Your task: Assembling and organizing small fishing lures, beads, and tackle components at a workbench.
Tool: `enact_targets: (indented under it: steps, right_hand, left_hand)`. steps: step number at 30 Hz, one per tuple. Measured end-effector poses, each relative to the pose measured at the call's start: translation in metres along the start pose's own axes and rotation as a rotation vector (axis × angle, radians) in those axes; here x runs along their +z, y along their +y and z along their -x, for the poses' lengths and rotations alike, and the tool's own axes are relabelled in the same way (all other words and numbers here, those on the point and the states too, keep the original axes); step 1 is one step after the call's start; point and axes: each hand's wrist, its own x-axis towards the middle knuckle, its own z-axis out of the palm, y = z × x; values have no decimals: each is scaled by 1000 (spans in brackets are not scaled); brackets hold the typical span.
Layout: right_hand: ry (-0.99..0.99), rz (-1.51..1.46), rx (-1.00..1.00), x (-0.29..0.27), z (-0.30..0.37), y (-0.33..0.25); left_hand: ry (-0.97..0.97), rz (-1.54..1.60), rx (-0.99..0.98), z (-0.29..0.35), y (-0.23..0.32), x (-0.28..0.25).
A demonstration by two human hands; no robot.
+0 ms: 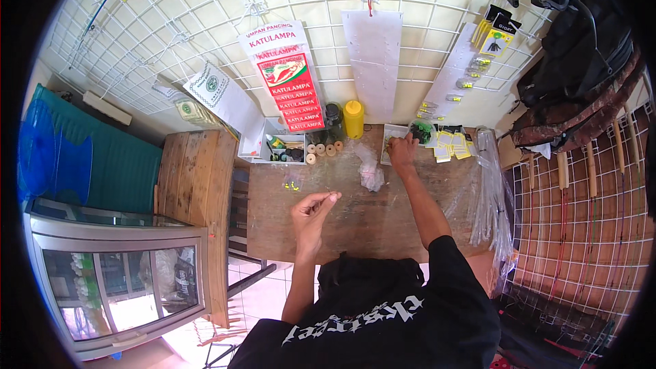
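Observation:
My left hand [316, 210] is raised over the wooden table [273, 225], its thumb and fingertips pinched together. Whatever sits in that pinch is too small to make out. Farther off, my right hand [403, 153] reaches down into a small white tray [386, 157] at the table's back. Its fingers are bent, and their tips are partly lost against the tray's contents. Right beside them lies a bunch of green pieces [424, 131]. Between the hands rests a crumpled clear plastic bag [370, 172]. A small clear packet with yellow bits [292, 184] lies beyond my left hand.
Yellow-edged cards [451, 145] lie at the back right, near long clear plastic sleeves [486, 198]. A yellow bottle [353, 119], a dark jar [333, 116], wooden spools [321, 150] and a white box [277, 154] line the back. A glass-fronted cabinet [116, 229] stands left.

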Motion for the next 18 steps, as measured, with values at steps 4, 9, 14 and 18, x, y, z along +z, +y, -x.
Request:
enact_targets:
  steps: [4, 9, 14, 18]
  right_hand:
    - [-60, -49, 6, -1, 1, 1]
    - [4, -86, 10, -1, 1, 4]
    - [93, -155, 58, -10, -1, 15]
    - [34, -672, 13, -30, -7, 31]
  left_hand:
    - [0, -28, -21, -2, -2, -2]
    - [-24, -18, -17, -1, -2, -2]
    - [-42, -1, -28, 0, 2, -1]
    - [-73, 33, -43, 0, 5, 1]
